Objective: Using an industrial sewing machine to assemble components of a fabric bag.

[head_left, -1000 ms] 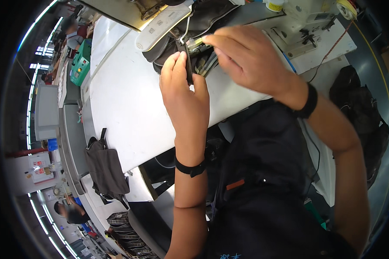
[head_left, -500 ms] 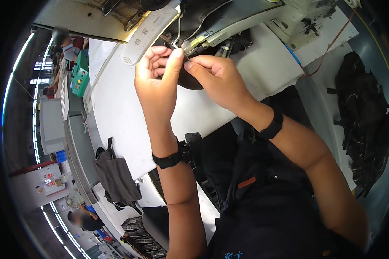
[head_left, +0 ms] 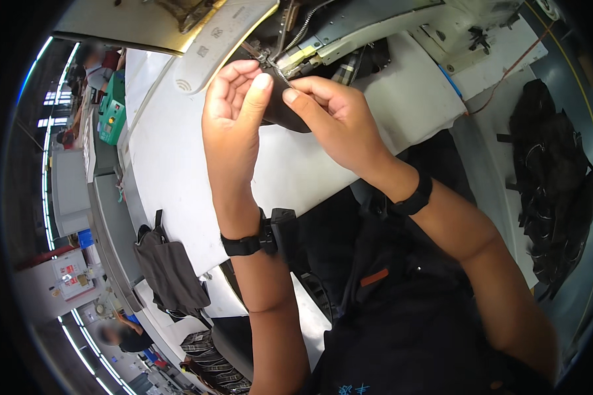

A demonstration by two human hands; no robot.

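Note:
A dark fabric piece [head_left: 284, 113] with a toothed zipper [head_left: 282, 74] along its edge lies at the needle area of a sewing machine [head_left: 369, 36]. My left hand [head_left: 234, 108] is at the fabric's left side, fingers curled and thumb tip against its edge by the metal presser foot [head_left: 265, 55]. My right hand [head_left: 336, 122] pinches the zipper edge between thumb and forefinger, just right of the left thumb. The hands hide much of the fabric. Black bands circle both wrists.
The machine's pale arm [head_left: 227, 39] overhangs the white table [head_left: 171, 138]. A dark grey bag [head_left: 168, 266] lies at the table's left edge. Black bags or fabric pieces [head_left: 553, 191] are heaped at right. A green box [head_left: 114, 108] and other people stand far left.
The view has shifted slightly. My left thumb has drawn a little left, away from my right thumb. The presser foot shows more plainly, and the pale bent rod above the fingers no longer shows.

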